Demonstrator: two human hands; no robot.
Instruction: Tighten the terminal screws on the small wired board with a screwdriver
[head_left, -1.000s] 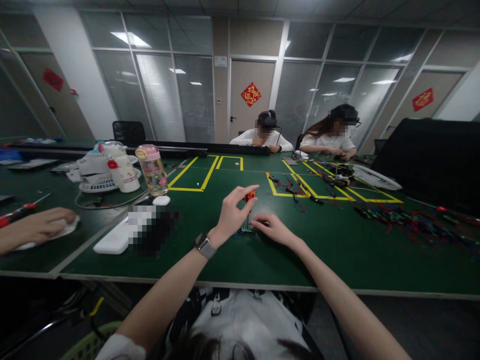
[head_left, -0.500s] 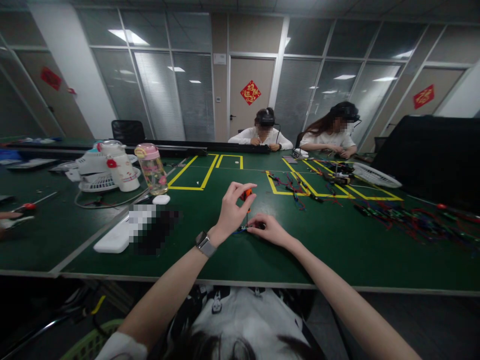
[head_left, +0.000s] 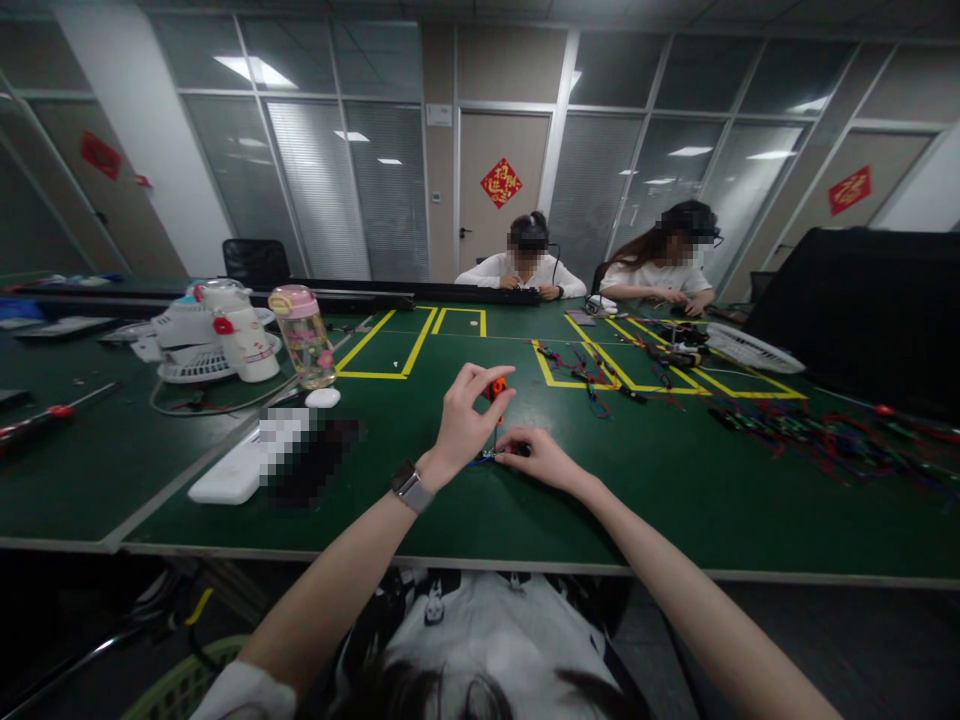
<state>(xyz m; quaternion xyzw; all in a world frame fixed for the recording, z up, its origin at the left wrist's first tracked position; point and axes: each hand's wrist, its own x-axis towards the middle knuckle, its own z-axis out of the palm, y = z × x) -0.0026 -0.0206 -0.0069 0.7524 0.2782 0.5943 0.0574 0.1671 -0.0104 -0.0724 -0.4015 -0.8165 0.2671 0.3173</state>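
My left hand is closed around the orange and black handle of a screwdriver, thumb and fingers curled about it. The screwdriver stands upright, its thin shaft pointing down at a small wired part on the green table. Fingertips of my right hand pinch that part from the right side. Blue wire shows at its left; my fingers hide much of the rest, so its exact kind cannot be made out.
Wired parts lie heaped at right, others inside yellow tape outlines. To the left stand a pink-lidded bottle, a white kettle and a white slab. Two people sit across the table; a black screen rises at right.
My hands stay nearly in place; the screwdriver's handle looks slightly turned. At the far left edge, another person's hand has gone from view, and a red-handled tool lies there.
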